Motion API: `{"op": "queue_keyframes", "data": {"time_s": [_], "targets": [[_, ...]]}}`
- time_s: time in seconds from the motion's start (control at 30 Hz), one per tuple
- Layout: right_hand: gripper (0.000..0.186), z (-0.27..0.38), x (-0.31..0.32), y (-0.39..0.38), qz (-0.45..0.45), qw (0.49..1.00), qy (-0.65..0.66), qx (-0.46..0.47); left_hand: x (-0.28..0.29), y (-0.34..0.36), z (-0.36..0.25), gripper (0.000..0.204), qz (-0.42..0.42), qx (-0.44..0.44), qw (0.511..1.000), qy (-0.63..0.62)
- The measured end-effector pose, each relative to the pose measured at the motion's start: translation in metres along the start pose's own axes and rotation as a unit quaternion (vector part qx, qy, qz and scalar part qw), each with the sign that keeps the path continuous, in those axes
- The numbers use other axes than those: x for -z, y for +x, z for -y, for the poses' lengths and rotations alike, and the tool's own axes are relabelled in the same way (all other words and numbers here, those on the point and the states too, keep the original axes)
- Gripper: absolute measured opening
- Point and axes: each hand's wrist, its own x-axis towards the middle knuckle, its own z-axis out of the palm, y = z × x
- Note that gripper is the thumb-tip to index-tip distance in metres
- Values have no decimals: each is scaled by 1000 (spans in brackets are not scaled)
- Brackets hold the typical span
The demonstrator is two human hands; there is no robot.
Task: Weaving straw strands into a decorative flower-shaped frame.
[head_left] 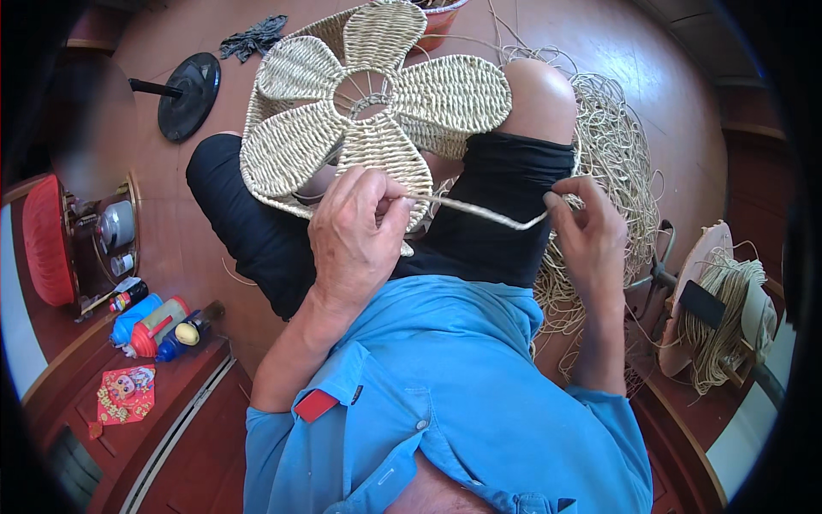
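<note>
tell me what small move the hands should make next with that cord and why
Perhaps draw the right hand slightly outward to straighten the cord: it runs from the left hand, at the lower woven petal, to the right fingertips, and it bends just short of them, so it looks slack.

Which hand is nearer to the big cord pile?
Right. The right hand shows against the left side of the cord pile; the left hand is farther off, at the woven flower's bottom petal.
</note>
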Motion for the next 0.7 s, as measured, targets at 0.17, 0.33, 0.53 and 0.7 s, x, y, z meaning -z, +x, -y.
{"op": "queue_keyframes", "data": {"time_s": [0.17, 0.33, 0.53, 0.7], "targets": [[17, 48, 10, -28, 112, 963, 222, -100, 5, -3, -2, 18, 5, 22, 999, 28], [29, 51, -50, -22, 211, 918, 299, -151, 4, -4, 0, 18, 10, 24, 999, 32], [43, 51, -114, -2, 199, 885, 401, -124, 2, -4, 2, 16, 10, 16, 999, 39], [40, 51, -132, 6, 197, 845, 473, -152, 14, -1, 4, 11, 37, 72, 996, -20]]}}
